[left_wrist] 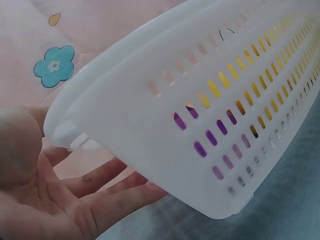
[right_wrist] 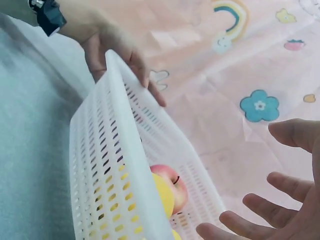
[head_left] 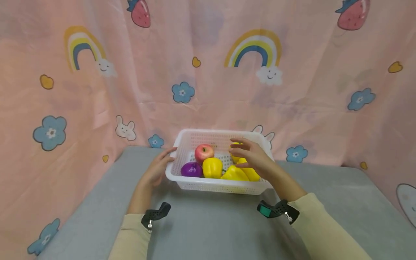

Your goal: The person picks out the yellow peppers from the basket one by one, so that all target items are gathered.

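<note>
A white plastic basket (head_left: 214,184) with slotted walls holds a red apple (head_left: 204,153), a shiny purple round vegetable (head_left: 191,169), a yellow bell pepper (head_left: 212,168) and several other yellow pieces (head_left: 235,174) at its right end. My left hand (head_left: 159,166) holds the basket's left end at the rim; in the left wrist view its fingers (left_wrist: 107,175) reach beneath the rim beside the end wall. Over the basket's right part hovers my right hand (head_left: 255,155), fingers spread and nothing in its grasp. It hides part of the yellow pieces behind it.
Grey cloth covers the table (head_left: 208,224) under the basket. Close behind hangs a pink curtain (head_left: 214,108) printed with rainbows, flowers and rabbits. Each wrist wears a black band, the left one (head_left: 156,215) and the right one (head_left: 279,211).
</note>
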`<state>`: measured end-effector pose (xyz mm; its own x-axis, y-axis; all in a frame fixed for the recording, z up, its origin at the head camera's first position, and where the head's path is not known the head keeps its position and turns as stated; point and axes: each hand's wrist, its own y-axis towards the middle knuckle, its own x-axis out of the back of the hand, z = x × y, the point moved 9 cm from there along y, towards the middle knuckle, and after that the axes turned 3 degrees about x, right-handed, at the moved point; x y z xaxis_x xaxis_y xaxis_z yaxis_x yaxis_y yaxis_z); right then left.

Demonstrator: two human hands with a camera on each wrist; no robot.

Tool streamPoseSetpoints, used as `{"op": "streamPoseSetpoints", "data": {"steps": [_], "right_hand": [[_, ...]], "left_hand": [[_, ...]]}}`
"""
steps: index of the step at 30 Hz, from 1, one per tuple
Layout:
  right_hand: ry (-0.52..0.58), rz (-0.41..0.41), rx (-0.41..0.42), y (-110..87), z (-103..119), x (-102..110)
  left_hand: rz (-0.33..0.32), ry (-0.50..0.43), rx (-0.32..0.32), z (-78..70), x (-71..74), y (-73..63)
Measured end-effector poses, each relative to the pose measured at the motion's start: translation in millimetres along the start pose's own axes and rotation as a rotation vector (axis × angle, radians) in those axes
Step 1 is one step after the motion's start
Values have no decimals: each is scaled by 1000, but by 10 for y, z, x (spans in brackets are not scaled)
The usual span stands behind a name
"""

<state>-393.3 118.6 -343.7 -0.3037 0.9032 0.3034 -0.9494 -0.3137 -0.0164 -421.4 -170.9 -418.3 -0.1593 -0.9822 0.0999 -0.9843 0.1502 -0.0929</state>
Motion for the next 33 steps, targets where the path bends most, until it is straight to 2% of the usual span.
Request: {"op": "streamPoseSetpoints", "data": {"steps": [8,15,20,33], "right_hand": [[42,59,-81,247,-21,-182],[-43,71,-125,370,-57,-307],[-64,86,-165,454,-138,-389],[-121,52,-247,595,-302,-423]], "left_hand": [[-39,15,9,14,89,-46],[-51,6,13,39,79,-39],[-50,3,11,54,61,-9],[-41,-1,0,16,17,-4]]}}
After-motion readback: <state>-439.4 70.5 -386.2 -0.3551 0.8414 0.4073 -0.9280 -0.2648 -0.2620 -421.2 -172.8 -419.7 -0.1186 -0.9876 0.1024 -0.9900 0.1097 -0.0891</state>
